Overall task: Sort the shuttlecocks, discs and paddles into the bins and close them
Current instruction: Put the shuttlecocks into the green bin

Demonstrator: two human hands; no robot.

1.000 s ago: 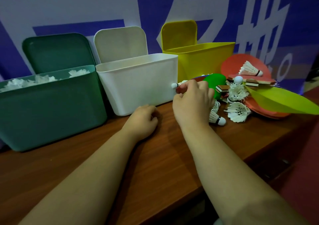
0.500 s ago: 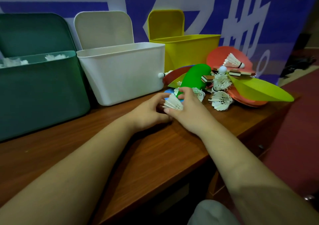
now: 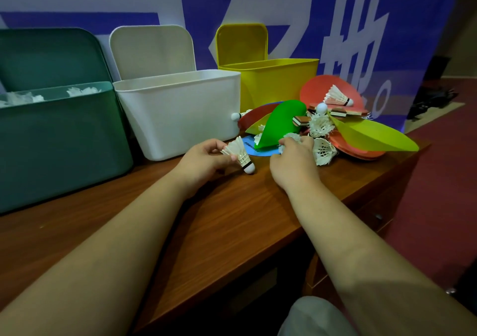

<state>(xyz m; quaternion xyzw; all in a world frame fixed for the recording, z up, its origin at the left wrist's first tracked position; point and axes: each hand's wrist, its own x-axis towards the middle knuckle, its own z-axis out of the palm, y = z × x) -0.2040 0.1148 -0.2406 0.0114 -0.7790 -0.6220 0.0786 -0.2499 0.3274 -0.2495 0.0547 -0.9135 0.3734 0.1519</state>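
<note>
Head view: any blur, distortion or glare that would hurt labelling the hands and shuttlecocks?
Head view: wide-angle stretch bows the green bin and both forearms near the edges; left hand and its left shuttlecock read sharp; right hand, gripping the right shuttlecock, is slightly soft; lighting dim and even, soft shadows on the table, no strong glare.

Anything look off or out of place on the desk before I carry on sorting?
Yes. A shuttlecock just right of the green disc looks frayed, its feathers ragged and splayed. Another one's cork pokes out beside the white bin, the rest mostly hidden behind a red disc.
</note>
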